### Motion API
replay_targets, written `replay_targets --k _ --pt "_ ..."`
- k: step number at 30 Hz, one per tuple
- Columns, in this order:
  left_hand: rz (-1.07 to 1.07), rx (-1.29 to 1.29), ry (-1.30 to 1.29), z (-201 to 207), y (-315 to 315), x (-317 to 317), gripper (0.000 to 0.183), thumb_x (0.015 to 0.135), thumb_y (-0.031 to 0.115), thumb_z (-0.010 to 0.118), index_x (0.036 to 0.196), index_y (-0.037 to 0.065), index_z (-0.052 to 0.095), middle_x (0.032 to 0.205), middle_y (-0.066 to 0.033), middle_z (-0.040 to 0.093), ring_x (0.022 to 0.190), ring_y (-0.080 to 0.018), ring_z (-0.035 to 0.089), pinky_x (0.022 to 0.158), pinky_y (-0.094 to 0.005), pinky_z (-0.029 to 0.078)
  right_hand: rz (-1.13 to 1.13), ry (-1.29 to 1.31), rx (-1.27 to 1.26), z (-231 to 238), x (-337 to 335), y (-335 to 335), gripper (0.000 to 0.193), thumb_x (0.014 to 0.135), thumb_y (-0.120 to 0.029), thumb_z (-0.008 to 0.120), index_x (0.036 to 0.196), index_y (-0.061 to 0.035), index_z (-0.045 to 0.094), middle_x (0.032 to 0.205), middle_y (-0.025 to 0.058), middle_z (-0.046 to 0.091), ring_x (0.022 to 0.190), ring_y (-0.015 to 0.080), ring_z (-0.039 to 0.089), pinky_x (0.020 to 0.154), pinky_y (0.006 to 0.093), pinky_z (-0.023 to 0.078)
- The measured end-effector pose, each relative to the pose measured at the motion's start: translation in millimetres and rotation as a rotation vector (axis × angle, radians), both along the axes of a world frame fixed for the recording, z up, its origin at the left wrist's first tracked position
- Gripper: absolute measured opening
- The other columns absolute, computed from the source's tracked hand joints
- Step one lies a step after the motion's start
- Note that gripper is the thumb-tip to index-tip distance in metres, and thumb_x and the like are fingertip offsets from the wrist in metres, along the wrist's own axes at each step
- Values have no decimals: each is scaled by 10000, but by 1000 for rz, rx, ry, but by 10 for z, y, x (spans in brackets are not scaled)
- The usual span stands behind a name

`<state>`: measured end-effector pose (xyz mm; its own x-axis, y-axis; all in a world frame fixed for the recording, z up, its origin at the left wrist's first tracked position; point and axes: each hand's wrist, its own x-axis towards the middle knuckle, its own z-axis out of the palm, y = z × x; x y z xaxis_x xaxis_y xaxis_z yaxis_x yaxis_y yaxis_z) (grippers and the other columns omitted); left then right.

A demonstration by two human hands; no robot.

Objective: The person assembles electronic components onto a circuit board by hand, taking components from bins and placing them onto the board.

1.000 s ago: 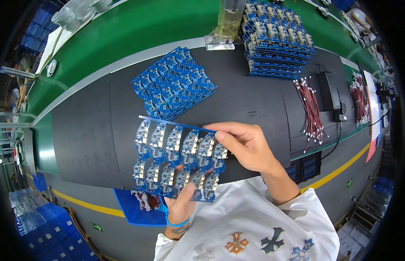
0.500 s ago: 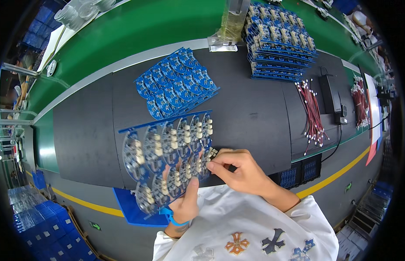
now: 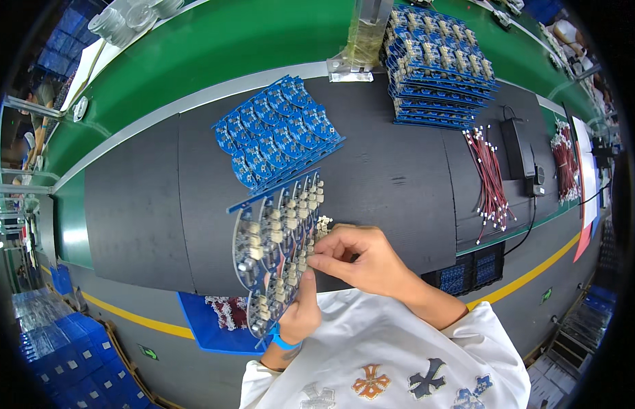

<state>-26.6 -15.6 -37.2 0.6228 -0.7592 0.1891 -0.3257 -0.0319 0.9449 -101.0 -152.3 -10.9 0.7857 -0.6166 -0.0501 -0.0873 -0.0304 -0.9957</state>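
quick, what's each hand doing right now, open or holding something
Left hand: closed, holding the blue circuit-board panel.
Right hand: closed in a pinch at the panel's right edge; whether it grips a small part cannot be told.

Left hand point(image 3: 302, 315) grips from below — right hand point(image 3: 358, 259) curls, pinching.

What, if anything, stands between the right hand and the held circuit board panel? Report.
Nothing visible: the right hand is at the right edge of the circuit board panel, seemingly touching it. The left hand grips it lower down, not between.
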Motion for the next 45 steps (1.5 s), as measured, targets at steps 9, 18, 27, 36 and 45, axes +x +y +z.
replay_targets --k 9,18,27,36,45 --pt "131 189 -413 25 -24 51 445 834 -50 465 1238 -121 291 1256 -180 416 1134 -230 423 964 -300 299 -111 129 241 -66 -24 46 107 781 -69 626 813 28 595 631 57 586 520 66 497 456 210 391" --pt "70 43 -139 -9 -86 2 379 837 -70 467 1204 -98 375 1215 -164 459 1105 -215 446 945 -301 323 111 -48 388 16 69 58 65 797 -52 615 826 3 596 717 5 577 613 42 514 521 184 410" --pt "321 -90 133 28 -243 -13 258 861 28 487 1091 -91 480 1097 -161 535 1002 -231 506 879 -288 368 -59 53 180 -133 -6 17 81 806 -70 599 807 10 588 667 21 555 558 50 494 477 207 394" --pt "240 0 97 -84 -126 -35 337 812 -17 485 1147 -48 464 1029 -176 566 929 -227 555 814 -308 427 130 -30 511 107 101 115 81 809 -44 601 857 21 590 744 13 580 650 50 528 554 183 428" --pt "331 0 75 78 -204 65 293 844 -18 478 1124 -92 438 1051 -151 562 943 -202 534 847 -280 394 -41 50 111 -30 14 22 79 797 -51 609 819 22 591 696 50 587 568 47 511 483 209 416"
